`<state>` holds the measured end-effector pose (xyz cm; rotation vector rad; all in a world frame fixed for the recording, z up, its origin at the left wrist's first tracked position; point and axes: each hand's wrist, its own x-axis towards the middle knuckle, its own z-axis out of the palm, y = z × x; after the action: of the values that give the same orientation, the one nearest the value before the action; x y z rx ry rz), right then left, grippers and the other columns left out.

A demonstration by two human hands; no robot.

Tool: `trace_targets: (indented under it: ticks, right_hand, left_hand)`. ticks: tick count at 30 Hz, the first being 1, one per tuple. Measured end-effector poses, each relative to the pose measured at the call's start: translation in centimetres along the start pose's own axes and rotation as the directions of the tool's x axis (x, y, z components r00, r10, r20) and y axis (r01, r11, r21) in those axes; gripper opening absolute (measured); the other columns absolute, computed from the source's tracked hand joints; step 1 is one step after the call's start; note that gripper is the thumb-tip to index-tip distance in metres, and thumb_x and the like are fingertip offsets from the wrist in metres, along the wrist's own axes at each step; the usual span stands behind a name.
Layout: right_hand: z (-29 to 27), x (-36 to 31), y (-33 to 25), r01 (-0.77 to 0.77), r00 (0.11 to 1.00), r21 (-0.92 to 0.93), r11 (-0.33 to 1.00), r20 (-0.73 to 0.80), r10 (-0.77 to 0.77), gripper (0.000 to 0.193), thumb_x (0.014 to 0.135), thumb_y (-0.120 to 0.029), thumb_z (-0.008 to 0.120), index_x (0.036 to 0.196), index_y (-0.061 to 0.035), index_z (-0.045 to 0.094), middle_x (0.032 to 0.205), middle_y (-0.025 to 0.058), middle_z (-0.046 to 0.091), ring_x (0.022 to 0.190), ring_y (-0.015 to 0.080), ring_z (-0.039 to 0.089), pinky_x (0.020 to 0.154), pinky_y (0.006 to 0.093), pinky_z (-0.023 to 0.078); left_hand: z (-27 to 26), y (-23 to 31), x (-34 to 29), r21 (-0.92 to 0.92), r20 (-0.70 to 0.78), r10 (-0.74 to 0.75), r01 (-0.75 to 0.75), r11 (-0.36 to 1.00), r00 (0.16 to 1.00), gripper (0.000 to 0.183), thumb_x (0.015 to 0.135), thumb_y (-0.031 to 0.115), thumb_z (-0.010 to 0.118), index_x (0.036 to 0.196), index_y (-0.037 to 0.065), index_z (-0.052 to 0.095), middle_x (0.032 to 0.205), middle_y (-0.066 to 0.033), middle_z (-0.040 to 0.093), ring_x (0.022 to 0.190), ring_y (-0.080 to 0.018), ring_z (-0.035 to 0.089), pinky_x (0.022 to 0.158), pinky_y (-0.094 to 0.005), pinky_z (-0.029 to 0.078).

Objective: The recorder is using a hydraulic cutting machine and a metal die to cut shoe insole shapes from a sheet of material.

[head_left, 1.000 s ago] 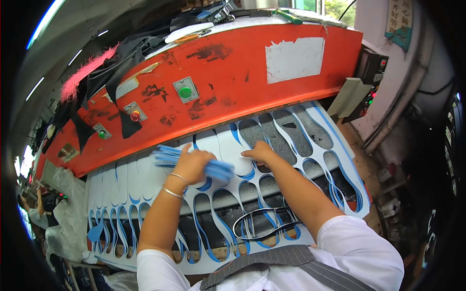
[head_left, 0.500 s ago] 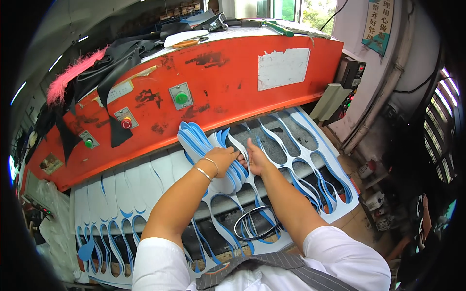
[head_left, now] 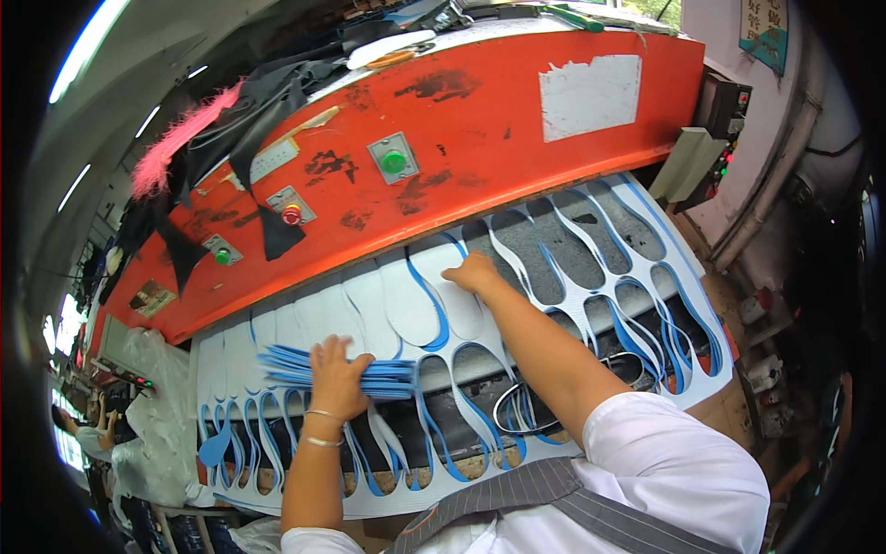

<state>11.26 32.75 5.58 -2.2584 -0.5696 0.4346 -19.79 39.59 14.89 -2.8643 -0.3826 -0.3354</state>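
My left hand (head_left: 338, 377) is closed round a stack of blue-and-white cut-out insoles (head_left: 386, 378), held edge-up over the sheet. The stack's left end is blurred. My right hand (head_left: 472, 274) rests at the upper part of a white insole piece (head_left: 460, 309) lying in the layered sheet; its thumb points left over the piece and its other fingers are hidden. Left of it, more cut insole pieces (head_left: 411, 300) still sit in their outlines. A dark-rimmed oval cutting die (head_left: 512, 423) lies on the sheet beneath my right forearm.
A red press beam (head_left: 498, 120) with green and red buttons spans the far side. Emptied outlines in the sheet (head_left: 711, 374) show a grey bed at the right. Black cloth scraps (head_left: 277, 235) hang off the beam. Clear plastic wrap (head_left: 157, 415) bunches at the left; another person stands beyond.
My left hand has lifted the insole stack out of the sheet and carried it left and nearer. My right hand has let go of that stack and sits at the neighbouring piece. The view has shifted left.
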Motion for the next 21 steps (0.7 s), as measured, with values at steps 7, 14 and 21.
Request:
trace_targets:
  ticks: [7,14,21]
  right_hand:
    - [-0.4,1.2,3.8,-0.336,0.906,0.597,0.729,0.416,0.078,0.042,0.073,-0.006,0.075,0.11,0.0055,0.06,0.104,0.0225,0.064,0.092,0.0326,0.065,0.08,0.0469,0.052]
    - [-0.7,-0.8,6.0,-0.442,0.79,0.896,0.047,0.413,-0.453,0.046,0.081,0.003,0.062,0.125,0.0005,0.049,0.115,0.0178,0.061,0.101,0.0294,0.063,0.09,0.0429,0.052]
    - [-1.7,-0.2,7.8,-0.552,0.78,0.827,-0.109,0.465,-0.418,0.041,0.09,-0.034,0.06,0.116,-0.003,0.056,0.097,0.0131,0.067,0.08,0.023,0.066,0.068,0.0351,0.055]
  left_hand:
    - [-3.6,-2.5,2.9,-0.716,0.301,-0.355,0.456,0.529,0.885,0.057,0.064,0.029,0.076,0.111,0.002,0.057,0.098,-0.0128,0.067,0.088,-0.0308,0.065,0.081,-0.0438,0.052]
    - [3.4,4.3,13.6,-0.729,0.31,-0.16,0.126,-0.673,0.937,0.047,0.079,0.022,0.068,0.117,-0.002,0.055,0.111,-0.0112,0.062,0.101,-0.0231,0.06,0.092,-0.0374,0.047]
    - [4.8,8.6,17.5,-0.675,0.356,-0.281,0.037,-0.737,0.891,0.045,0.078,0.017,0.069,0.117,0.0,0.054,0.108,-0.0119,0.062,0.099,-0.0256,0.06,0.091,-0.0395,0.047]
